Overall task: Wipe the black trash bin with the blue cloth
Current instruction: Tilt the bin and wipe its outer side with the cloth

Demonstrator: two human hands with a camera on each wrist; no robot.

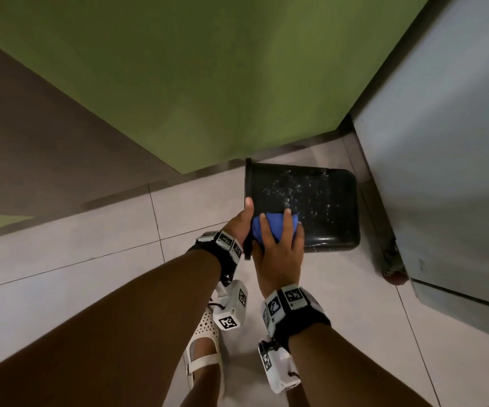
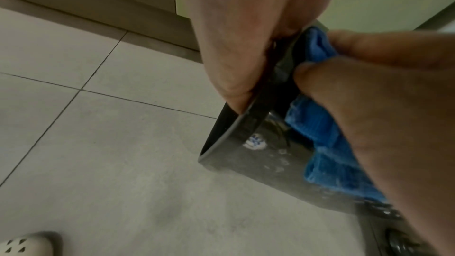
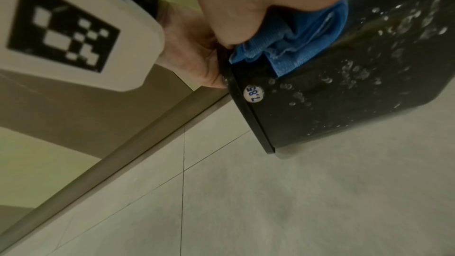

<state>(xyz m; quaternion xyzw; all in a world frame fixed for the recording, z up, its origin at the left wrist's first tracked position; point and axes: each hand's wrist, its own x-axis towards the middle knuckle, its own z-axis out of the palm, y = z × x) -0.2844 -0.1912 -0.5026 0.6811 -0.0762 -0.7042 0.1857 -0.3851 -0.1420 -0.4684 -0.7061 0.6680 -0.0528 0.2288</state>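
Tipping on its side on the tiled floor [image 1: 90, 289], the black bin [image 1: 319, 218] lies with its open rim toward the person and its base toward a grey cabinet [image 1: 443, 171]. The left hand [image 1: 239, 227] grips the rim, thumb laid along the outer edge, the other fingers hidden from the head view. The right hand [image 1: 278, 245] presses a bunched blue cloth [image 1: 266, 227] flat against the bin's upper side near the rim, fingers spread over the wad.

Droplets or pale specks [image 1: 293, 192] dot the black wall beyond the cloth, toward the base, so that stretch looks unwiped yet. A small round price sticker [image 3: 254, 94] sits just under the rim on the near side.

The step in hand looks like a sweep along the wall. Doing it well probably means keeping the left hand firm on the rim so the bin cannot roll, pushing the cloth in long strokes from rim to base, then turning the bin to bring a fresh face up. Opening the wad out would likely cover more wall per pass.
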